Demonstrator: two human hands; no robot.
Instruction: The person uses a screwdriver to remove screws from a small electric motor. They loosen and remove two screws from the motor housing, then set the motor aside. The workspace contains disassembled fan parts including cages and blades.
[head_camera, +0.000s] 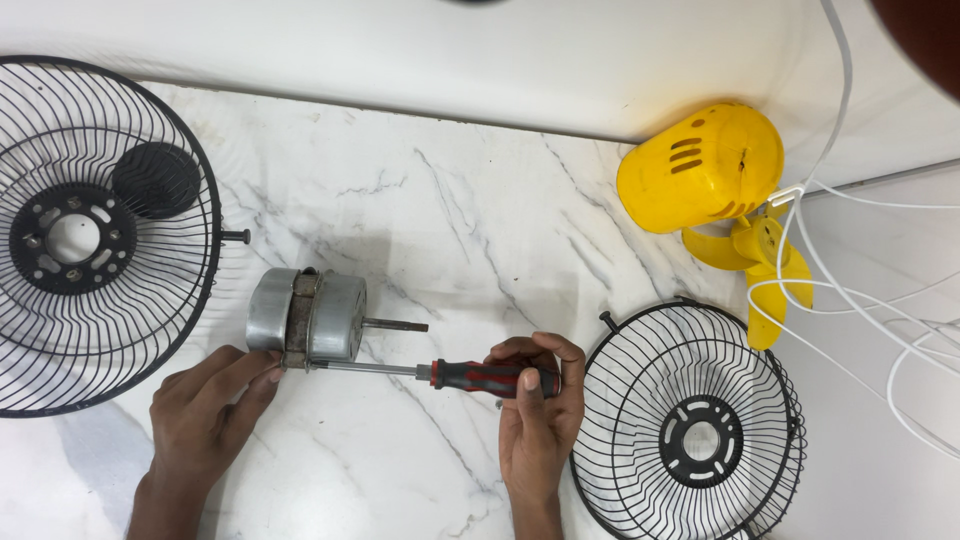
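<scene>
A grey metal fan motor (308, 315) lies on its side on the white marble top, its shaft pointing right. My left hand (208, 408) rests against the motor's lower left edge, fingers steadying it. My right hand (538, 408) grips the red and black handle of a screwdriver (470, 376). The screwdriver's steel shank runs left, and its tip meets the motor's lower seam.
A large black wire fan guard (100, 330) with a round black cap on it lies at the left. A smaller black guard (690, 430) lies at the lower right. A yellow motor cover (700, 165), yellow blades (765, 265) and white cables (850, 290) lie at the right.
</scene>
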